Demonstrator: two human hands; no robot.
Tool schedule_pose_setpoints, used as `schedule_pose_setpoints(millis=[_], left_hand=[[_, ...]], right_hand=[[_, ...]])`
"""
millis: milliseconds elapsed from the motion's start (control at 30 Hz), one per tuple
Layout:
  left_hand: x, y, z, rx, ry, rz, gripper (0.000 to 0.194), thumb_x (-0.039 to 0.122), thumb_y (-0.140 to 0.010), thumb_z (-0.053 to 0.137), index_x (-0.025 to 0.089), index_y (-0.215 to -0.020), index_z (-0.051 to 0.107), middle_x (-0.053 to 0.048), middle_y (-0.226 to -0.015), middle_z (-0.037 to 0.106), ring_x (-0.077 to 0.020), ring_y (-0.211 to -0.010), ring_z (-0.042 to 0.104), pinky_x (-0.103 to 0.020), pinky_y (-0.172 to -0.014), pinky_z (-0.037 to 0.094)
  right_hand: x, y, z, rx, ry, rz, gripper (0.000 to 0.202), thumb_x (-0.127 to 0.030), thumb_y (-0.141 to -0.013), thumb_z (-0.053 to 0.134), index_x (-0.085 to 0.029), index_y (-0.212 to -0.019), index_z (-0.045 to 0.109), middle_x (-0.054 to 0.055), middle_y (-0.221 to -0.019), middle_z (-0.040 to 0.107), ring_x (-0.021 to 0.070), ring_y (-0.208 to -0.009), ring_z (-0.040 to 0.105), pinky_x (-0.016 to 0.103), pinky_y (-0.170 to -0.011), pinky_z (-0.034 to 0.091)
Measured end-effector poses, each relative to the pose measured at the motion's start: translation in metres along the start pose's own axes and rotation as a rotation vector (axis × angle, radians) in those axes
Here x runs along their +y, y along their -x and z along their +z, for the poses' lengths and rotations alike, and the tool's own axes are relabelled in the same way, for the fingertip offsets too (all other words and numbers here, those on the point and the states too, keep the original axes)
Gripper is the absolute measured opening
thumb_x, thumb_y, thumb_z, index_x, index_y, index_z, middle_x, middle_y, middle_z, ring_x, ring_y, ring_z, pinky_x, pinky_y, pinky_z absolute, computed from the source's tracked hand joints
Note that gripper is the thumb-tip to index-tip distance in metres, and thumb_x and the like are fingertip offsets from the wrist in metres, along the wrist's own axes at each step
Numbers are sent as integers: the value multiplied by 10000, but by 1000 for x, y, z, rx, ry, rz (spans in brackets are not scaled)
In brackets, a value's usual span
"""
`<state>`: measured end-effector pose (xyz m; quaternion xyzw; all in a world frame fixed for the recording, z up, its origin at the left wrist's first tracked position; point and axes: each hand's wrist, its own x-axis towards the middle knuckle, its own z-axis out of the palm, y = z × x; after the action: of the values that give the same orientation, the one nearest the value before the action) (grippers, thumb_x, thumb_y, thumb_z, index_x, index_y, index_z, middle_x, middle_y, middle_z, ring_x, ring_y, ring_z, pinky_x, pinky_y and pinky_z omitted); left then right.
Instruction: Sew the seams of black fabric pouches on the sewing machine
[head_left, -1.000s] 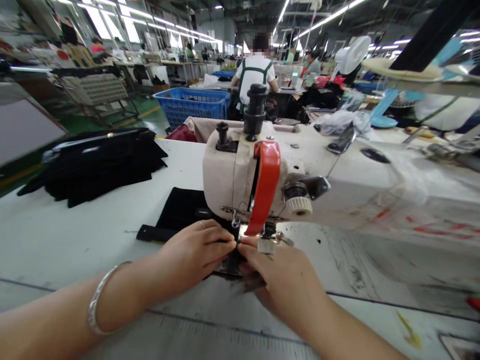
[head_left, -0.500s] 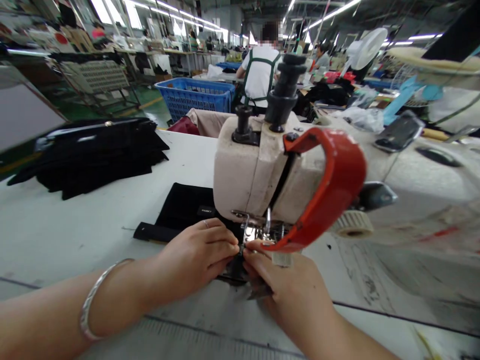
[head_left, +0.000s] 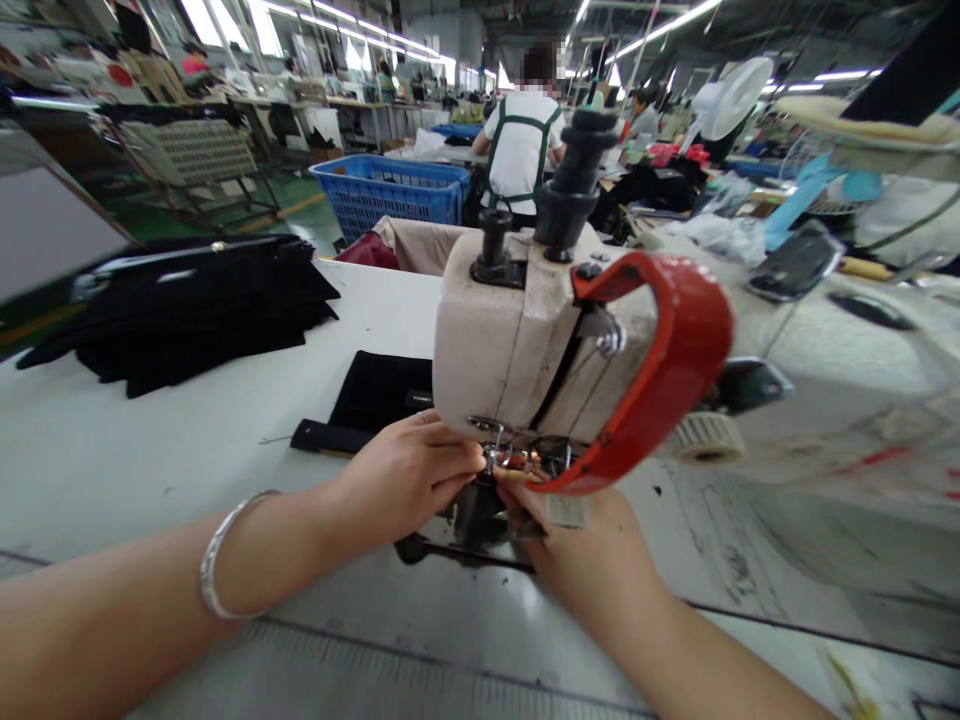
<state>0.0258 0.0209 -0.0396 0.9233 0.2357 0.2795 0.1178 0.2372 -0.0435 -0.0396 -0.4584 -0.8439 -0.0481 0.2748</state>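
Observation:
Close to the needle area of the sewing machine point(head_left: 480, 340), my left hand point(head_left: 412, 470) has its fingers pinched together on the edge of a black fabric piece point(head_left: 375, 390). That piece lies flat on the table behind the hand and bears a small label; its far part runs under the machine head. My right hand point(head_left: 577, 545) is closed at the presser foot, its fingertips nearly meeting the left ones on the same fabric. The red guard point(head_left: 690, 370) partly covers the right fingers. A metal plate point(head_left: 480, 520) shows below the fingertips.
A stack of black fabric pieces point(head_left: 180, 310) lies on the white table point(head_left: 187, 440) at left. Beyond stands a blue plastic basket point(head_left: 390, 190). Another person point(head_left: 521, 150) sits with their back turned. Ruler markings point(head_left: 420, 660) run along the table's front.
The black fabric and my left hand have moved forward and right, toward the machine. My right fingertips have moved slightly forward. More of the metal plate shows beneath them.

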Motion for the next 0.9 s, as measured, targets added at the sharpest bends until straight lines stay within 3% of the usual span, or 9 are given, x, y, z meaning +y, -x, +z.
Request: schedule_pose_setpoints(millis=[333, 667, 900], left_hand=[[-1, 0, 2, -44, 24, -52, 175, 172, -967, 530, 216, -965, 700, -11, -996, 734, -185, -1016, 665, -338, -1000, 494], [7, -6, -3, 97, -79, 28, 231, 148, -964, 499, 188, -880, 710, -33, -919, 740, -186, -931, 687, -328, -918, 542], [7, -5, -2, 102, -83, -2, 228, 173, -967, 513, 193, -872, 719, -29, -898, 742, -189, -921, 688, -325, -907, 542]], right_hand=[[0, 2, 2, -1, 1, 28, 299, -76, -821, 485, -177, -963, 728, 94, -908, 757, 212, -608, 660, 300, -518, 500], [2, 1, 2, -64, 95, 48, 255, -114, -837, 541, -192, -989, 731, 93, -887, 744, 188, -597, 634, 276, -524, 461], [2, 2, 3, -69, 79, 57, 227, -116, -839, 573, -185, -983, 735, 87, -894, 752, 195, -623, 650, 276, -538, 459]])
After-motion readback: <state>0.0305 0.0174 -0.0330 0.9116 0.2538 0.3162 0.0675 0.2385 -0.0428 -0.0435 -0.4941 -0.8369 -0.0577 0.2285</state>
